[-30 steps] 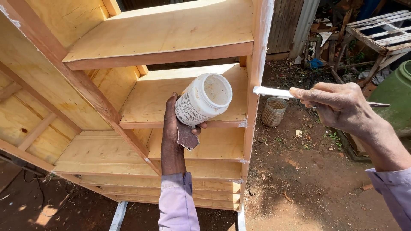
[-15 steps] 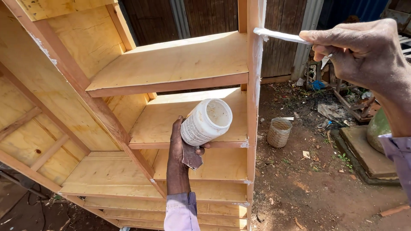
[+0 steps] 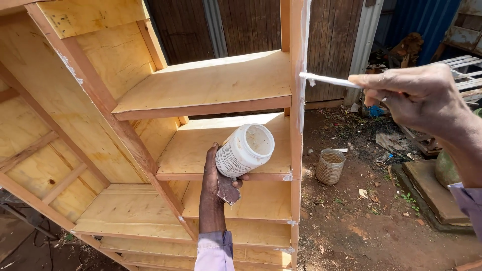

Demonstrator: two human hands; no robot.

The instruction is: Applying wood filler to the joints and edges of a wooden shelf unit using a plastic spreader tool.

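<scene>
A person works on an unpainted wooden shelf unit in a dirt yard, seen from a head-worn camera; the left hand is raised in front of the middle shelves, its fingers wrapped closed around a white plastic jar, which is open and tilted with its mouth facing up and to the right; the jar sits near the centre of the scene, just left of the unit's right-hand upright post; a small dark scrap is pinched under the same hand, below the jar; what it is cannot be told. The right hand, at the upper right, is closed in a pinch on a thin white-coated blade, which runs left from the fingers; its tip touches the outer face of the upright post, where white filler streaks the wood above and below; small white dabs also show at the shelf ends lower down the post. Both wrists wear pale lilac sleeve cuffs. On the bare ground to the right of the unit, farther off, stands a small woven basket; scraps of litter lie about it; dark wooden boards and a corrugated metal sheet close the far side.
</scene>
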